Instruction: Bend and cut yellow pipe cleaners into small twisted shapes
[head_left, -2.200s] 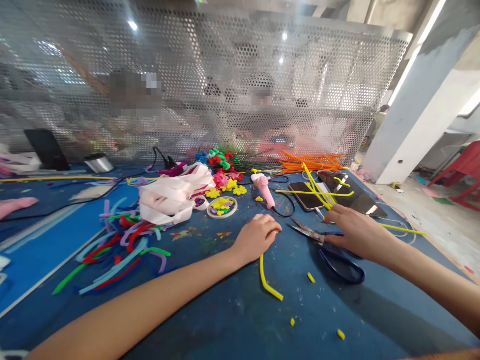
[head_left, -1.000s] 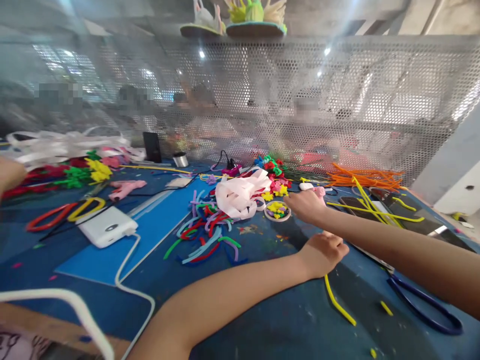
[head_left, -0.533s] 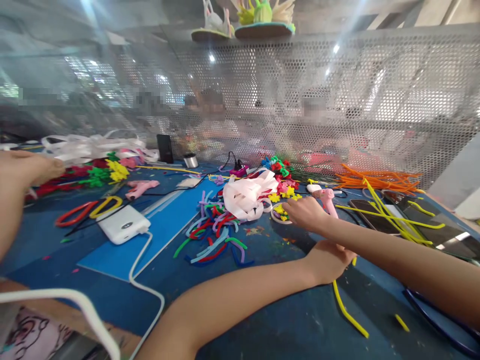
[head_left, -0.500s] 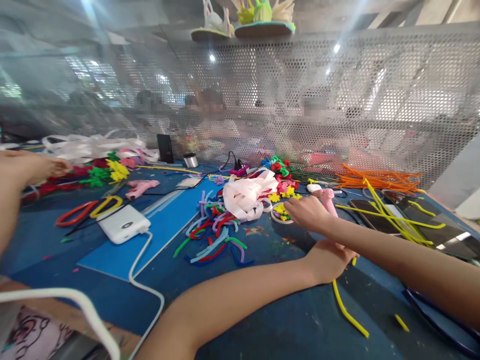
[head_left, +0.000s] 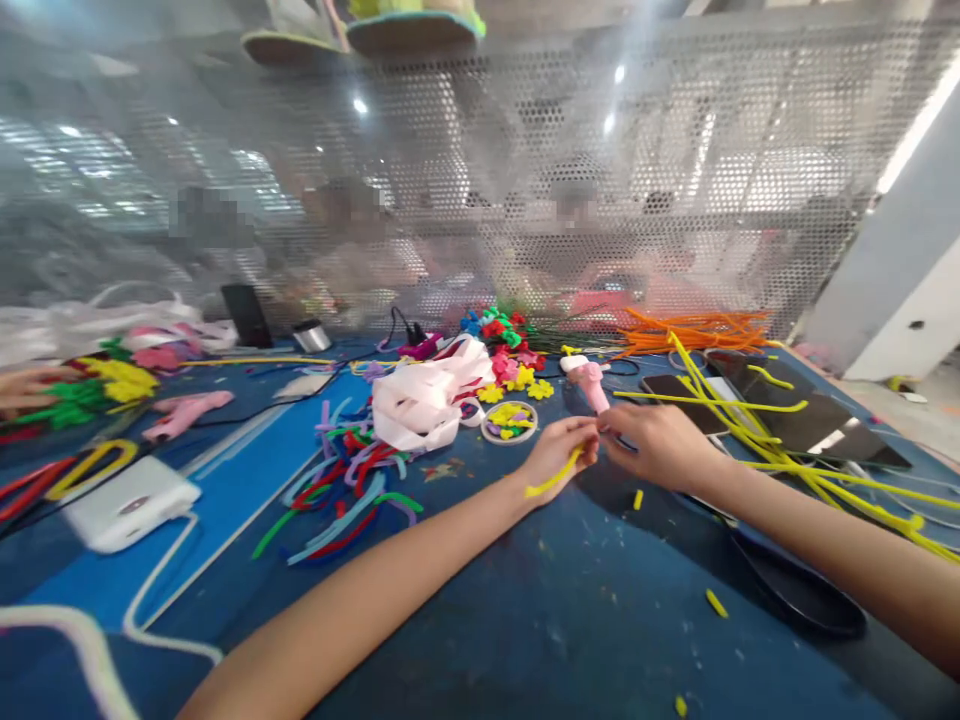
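My left hand [head_left: 559,458] is closed in a pinch over the table, gripping a bent yellow pipe cleaner [head_left: 551,480] that runs down across the palm to the wrist. Fingertips touching or nearly so, my right hand [head_left: 660,440] meets it from the right, its fingers curled together; whatever they pinch is hidden. Just behind both hands lies a pink glue gun [head_left: 592,385]. A small round dish [head_left: 487,432] of yellow, purple and green bits sits beyond my left wrist. Short yellow cut pieces [head_left: 717,603] are scattered on the tabletop near my right forearm.
Left of my hands are a pile of pale ribbon [head_left: 420,400], coloured pipe cleaners [head_left: 352,500] and a white power bank [head_left: 131,505] with its cable. Long yellow stems [head_left: 750,440] cross phones on the right. Another person's hand [head_left: 30,390] is at far left.
My right hand has come back from the small dish to my left hand's fingertips. My left hand has turned, its yellow pipe cleaner now along the palm. The view has swung right.
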